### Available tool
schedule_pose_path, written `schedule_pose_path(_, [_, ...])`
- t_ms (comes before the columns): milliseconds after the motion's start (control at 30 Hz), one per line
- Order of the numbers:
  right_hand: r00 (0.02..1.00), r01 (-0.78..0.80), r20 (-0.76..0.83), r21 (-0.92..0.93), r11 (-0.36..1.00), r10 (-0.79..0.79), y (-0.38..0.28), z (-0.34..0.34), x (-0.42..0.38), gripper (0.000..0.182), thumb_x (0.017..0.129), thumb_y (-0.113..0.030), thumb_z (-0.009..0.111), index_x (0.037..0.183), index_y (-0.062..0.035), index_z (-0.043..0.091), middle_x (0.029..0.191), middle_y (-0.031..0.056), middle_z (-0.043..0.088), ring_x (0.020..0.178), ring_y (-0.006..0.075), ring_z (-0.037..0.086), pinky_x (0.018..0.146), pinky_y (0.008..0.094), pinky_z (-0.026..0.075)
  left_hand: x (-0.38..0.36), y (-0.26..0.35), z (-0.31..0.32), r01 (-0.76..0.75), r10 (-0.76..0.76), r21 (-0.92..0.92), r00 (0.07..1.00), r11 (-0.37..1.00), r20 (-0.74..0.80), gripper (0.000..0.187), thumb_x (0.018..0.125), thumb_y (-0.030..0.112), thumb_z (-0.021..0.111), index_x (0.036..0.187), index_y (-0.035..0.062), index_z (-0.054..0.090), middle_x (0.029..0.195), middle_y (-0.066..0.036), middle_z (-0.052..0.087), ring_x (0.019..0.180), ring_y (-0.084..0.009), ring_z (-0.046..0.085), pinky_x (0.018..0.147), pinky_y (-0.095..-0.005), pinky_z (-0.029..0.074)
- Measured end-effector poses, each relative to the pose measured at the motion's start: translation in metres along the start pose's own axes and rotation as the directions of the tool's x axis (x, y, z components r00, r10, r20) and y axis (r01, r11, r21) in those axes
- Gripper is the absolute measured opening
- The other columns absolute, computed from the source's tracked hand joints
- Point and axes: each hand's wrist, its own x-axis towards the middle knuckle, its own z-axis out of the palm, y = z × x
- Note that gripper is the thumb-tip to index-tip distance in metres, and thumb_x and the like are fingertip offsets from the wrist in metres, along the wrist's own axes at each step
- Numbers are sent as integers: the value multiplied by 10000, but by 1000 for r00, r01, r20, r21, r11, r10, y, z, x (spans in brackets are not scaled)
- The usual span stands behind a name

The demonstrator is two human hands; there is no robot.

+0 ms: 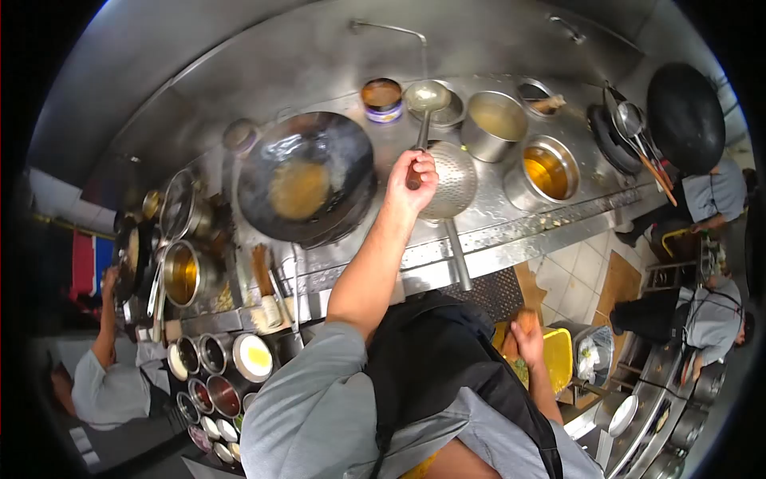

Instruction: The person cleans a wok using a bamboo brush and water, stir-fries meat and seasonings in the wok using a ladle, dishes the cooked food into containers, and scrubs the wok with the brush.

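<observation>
From where I'm standing, the person's left hand (412, 182) has its fingers closed around the handle of a long ladle (424, 128). The ladle's bowl is up toward the back edge of the steel surface (383, 259), below a thin spout (391, 27) and over a round metal pan (448, 110). Right by that hand is a perforated strainer (452, 191), its handle sticking out past the front edge of the surface.

The right hand (525, 339) is low, off the front edge, beside a yellow container (558, 357). Its fingers look curled, but I can't tell whether they grip the orange-brown thing there.

To the left of the ladle a big dark wok (351, 148) has brownish liquid in it, with a labelled tin (382, 110) between them, nearer the back edge. To the right are a pot of cloudy liquid (503, 148) and, closer to the front edge, a pot of amber liquid (517, 190). Far over past the left end, a co-worker's hand (109, 281) is at a dark pan (134, 259).
</observation>
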Motion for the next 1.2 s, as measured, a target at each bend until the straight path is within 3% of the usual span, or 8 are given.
schedule_pose_path(133, [929,325,116,198,925,-351,-113,98,56,582,880,-141,720,1387,-9,467,1216,101,652,1105,189,617,987,331,465,-102,22,33,11,-9,138,1000,990,-17,170,905,83,542,1035,-17,586,745,15,531,552,-64,511,464,-232,397])
schedule_pose_path(367, [806,242,563,-34,970,-181,-113,308,107,613,869,-229,735,1374,-20,458,1205,117,637,1126,210,594,981,346,468,-275,46,49,11,57,360,982,933,-178,167,935,118,545,1093,95,594,753,9,528,522,-66,496,417,-239,393])
schedule_pose_path(433, [636,177,751,82,981,-178,-97,347,104,619,845,-241,755,1356,-28,479,1188,123,646,1119,226,599,983,345,465,-314,52,48,10,132,428,945,904,-300,131,936,122,552,1062,103,584,748,8,526,504,-68,489,388,-239,377])
schedule_pose_path(633, [808,139,587,-88,986,-61,-70,351,92,700,760,-308,802,1290,28,493,1186,213,639,1135,331,608,1004,372,456,-416,82,36,82,244,530,821,844,-516,194,903,72,556,1071,147,498,734,-11,518,469,-97,469,364,-253,364])
schedule_pose_path(733, [822,387,544,-314,867,-169,-95,330,76,779,755,-301,809,1345,43,434,1232,263,581,1185,399,553,1031,398,442,-455,86,40,134,445,733,718,667,-536,533,891,48,551,1402,121,421,730,-32,526,426,-117,470,347,-260,387])
schedule_pose_path(867, [887,299,446,-361,883,-119,-86,318,65,807,764,-278,805,1382,51,404,1242,267,570,1206,385,541,1051,414,427,-436,101,28,465,721,874,556,142,-413,785,809,-15,503,1546,53,241,677,-43,541,442,-129,496,373,-274,378])
schedule_pose_path(967, [921,255,348,-206,945,-173,-62,289,70,801,792,-267,787,1427,10,384,1219,244,586,1152,361,582,976,424,473,-375,95,0,537,865,794,501,-284,-29,746,833,14,534,1532,40,274,771,-75,613,462,-132,517,420,-289,439])
schedule_pose_path(1200, [946,-62,289,-282,957,147,24,132,51,665,890,-404,677,1389,-43,427,1009,217,684,972,358,670,823,440,522,-196,8,16,174,701,985,700,21,-138,710,905,34,519,1552,87,233,666,-16,529,428,-111,474,366,-269,367])
